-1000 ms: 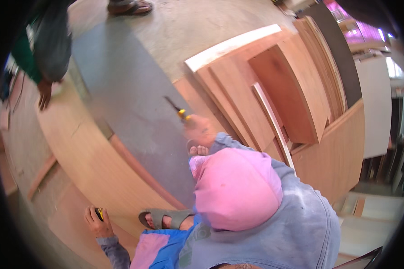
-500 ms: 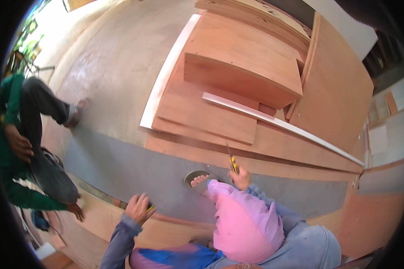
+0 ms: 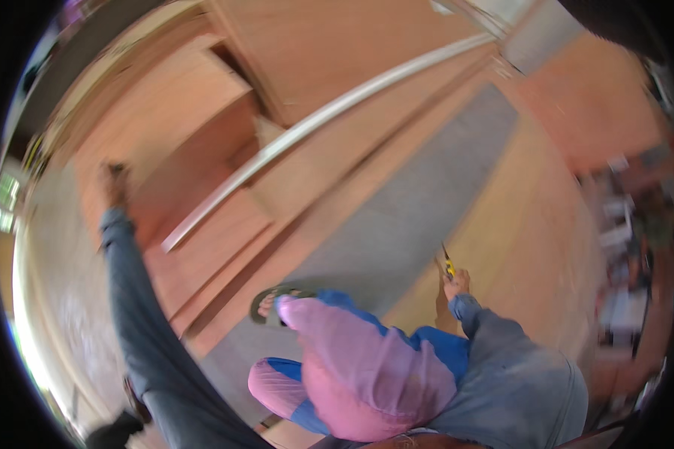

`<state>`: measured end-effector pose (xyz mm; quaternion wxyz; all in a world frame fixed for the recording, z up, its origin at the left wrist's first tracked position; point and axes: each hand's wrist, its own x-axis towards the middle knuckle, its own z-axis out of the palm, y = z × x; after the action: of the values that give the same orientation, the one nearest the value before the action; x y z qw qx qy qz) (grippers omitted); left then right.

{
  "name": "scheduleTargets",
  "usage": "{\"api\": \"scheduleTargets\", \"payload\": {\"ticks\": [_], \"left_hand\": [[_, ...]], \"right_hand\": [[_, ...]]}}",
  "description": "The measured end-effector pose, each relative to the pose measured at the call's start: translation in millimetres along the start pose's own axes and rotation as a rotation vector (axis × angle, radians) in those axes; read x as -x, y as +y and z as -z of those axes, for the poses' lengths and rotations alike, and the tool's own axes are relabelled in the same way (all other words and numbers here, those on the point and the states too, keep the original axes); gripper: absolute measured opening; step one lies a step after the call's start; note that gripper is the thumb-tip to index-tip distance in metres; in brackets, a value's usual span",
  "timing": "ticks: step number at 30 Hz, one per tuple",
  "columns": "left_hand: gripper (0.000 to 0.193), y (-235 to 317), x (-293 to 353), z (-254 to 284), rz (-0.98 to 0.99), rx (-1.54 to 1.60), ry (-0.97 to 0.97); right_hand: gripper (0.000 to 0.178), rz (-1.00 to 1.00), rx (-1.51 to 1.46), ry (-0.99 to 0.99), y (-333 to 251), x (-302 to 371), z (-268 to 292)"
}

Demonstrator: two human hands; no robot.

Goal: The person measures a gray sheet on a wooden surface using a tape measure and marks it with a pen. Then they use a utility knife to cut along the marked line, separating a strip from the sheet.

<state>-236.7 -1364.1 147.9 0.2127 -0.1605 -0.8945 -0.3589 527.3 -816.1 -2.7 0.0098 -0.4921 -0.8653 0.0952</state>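
My right hand [image 3: 457, 284] is closed round a yellow-and-black utility knife [image 3: 449, 263], its thin dark blade pointing away from me. It is over the pale yellowish wood panel [image 3: 524, 217], beside the long grey strip [image 3: 397, 209]. My left arm stretches far forward at the left. Its hand [image 3: 115, 187] is blurred and looks closed on something small and dark, near an upright reddish-brown board [image 3: 195, 165]. My pink-and-blue clothed knee [image 3: 367, 367] fills the lower middle, and my sandalled foot [image 3: 273, 304] rests by the grey strip.
A long white strip [image 3: 314, 123] lies across stacked reddish plywood boards [image 3: 299, 194]. A large board [image 3: 352, 45] is at the back, and another reddish sheet [image 3: 591, 105] at the far right. Blurred clutter [image 3: 629, 254] stands along the right side.
My view has swung right, so the boards sit further left and the co-worker is out of sight. My left arm has reached far forward; my right hand still holds the knife.
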Motion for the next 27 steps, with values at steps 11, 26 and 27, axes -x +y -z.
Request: {"api": "scheduleTargets", "payload": {"ticks": [11, 26, 27], "left_hand": [[0.066, 41.8, 82.6, -0.7, -0.325, -0.765, 0.238], [0.069, 134.3, 444.2, -102.0, 0.521, 0.006, -0.549], [0.070, 127.6, 448.4, -99.7, 0.584, -0.029, -0.687]], "right_hand": [[0.052, -0.505, -0.144, -0.243, 112.6, 133.2, -9.7], [0.023, -0.606, -0.602, -0.080, 174.6, 127.9, -16.1], [0.023, -0.574, -0.645, -0.092, 187.4, 120.9, -9.3]]}}
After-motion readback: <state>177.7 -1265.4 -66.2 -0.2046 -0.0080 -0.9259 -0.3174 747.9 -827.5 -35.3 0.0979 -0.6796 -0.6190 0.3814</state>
